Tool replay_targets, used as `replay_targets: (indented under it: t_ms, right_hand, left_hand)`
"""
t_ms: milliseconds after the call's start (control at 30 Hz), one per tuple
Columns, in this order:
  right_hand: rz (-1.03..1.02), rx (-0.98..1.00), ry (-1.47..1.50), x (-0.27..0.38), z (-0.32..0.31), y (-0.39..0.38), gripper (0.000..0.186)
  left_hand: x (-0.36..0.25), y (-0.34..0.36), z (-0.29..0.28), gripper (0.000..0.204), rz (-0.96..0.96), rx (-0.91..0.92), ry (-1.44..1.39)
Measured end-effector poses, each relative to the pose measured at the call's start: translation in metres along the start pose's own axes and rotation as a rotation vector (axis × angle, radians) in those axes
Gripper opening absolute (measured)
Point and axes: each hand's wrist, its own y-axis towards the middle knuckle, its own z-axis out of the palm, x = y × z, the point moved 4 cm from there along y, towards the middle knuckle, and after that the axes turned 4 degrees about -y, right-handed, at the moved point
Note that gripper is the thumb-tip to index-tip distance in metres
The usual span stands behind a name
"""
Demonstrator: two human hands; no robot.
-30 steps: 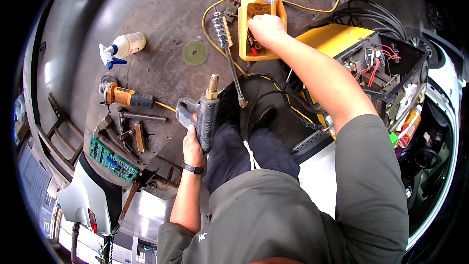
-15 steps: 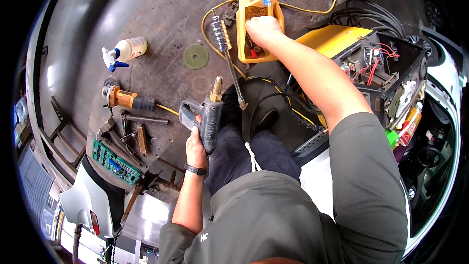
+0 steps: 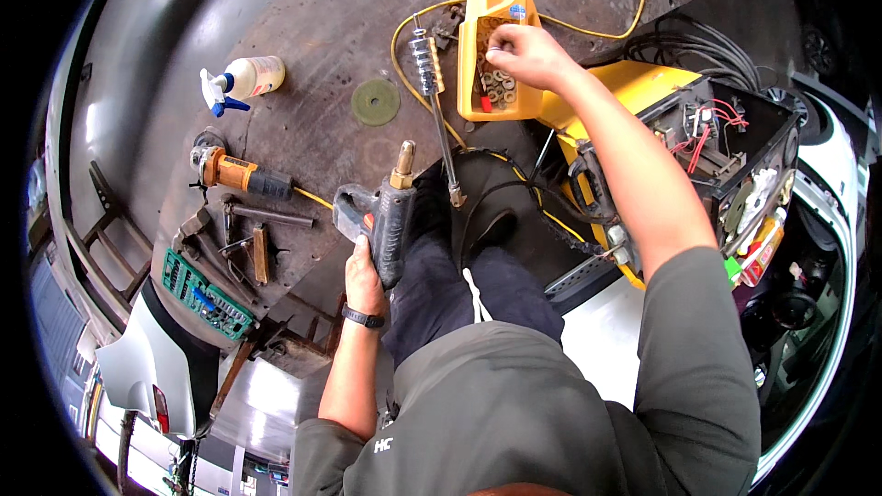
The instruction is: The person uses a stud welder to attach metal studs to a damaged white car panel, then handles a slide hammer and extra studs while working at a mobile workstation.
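Note:
My left hand grips a black gun-like tool with a brass fitting at its top. My right hand is closed in a pinch over the cut-open side of a yellow plastic jug, which holds many washers and a red item; what the fingertips hold is too small to make out. A steel rod with a stack of shiny fittings lies just left of the jug.
The steel table carries a spray bottle, a round disc, an angle grinder, hammers and a green socket set. At right stands an open yellow machine with coiled cables. White car bodies flank the table.
My right hand has drawn back and up out of the jug, uncovering more washers. The jug sits a little further right in view. My left hand still holds the tool.

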Motion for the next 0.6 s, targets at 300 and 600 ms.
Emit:
replay_targets:
  t_ms: [300, 600]
  right_hand:
    - [0.264, -0.010, 1.321, -0.025, -0.005, -0.046, 0.037]
    - [-0.015, 0.106, 1.415, 0.027, -0.037, -0.008, 0.039]
  left_hand:
    - [-0.012, -0.001, 0.017, 0.058, 0.048, -0.083, 0.104]
    - [0.013, 0.007, -0.007, 0.060, 0.042, -0.068, 0.160]
